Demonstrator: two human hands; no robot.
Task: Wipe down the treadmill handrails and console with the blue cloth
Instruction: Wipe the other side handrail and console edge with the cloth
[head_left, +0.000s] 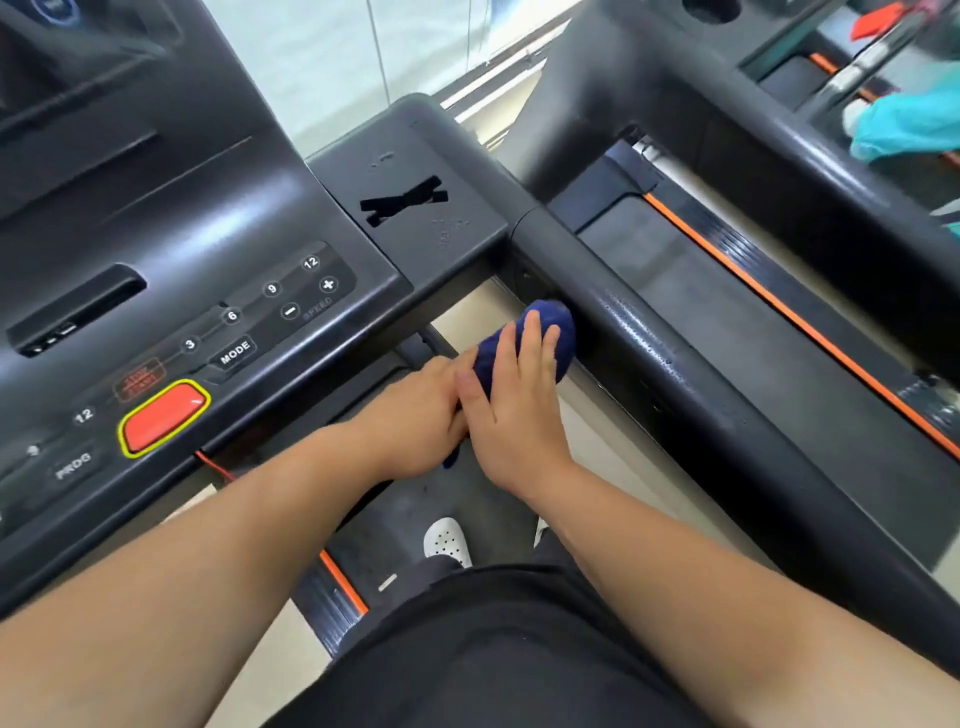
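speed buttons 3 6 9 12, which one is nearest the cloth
The 12, at the row's far right end by the plus key; the cloth lies to its right.

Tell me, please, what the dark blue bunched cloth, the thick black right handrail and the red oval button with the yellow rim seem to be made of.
Dark blue bunched cloth: soft, fuzzy fabric, matte, perhaps microfibre; it bunches under the right hand.
Thick black right handrail: glossy, probably coated plastic or painted metal; it shows sharp highlights and droplets.
Red oval button: seemingly smooth plastic, with a small glint.
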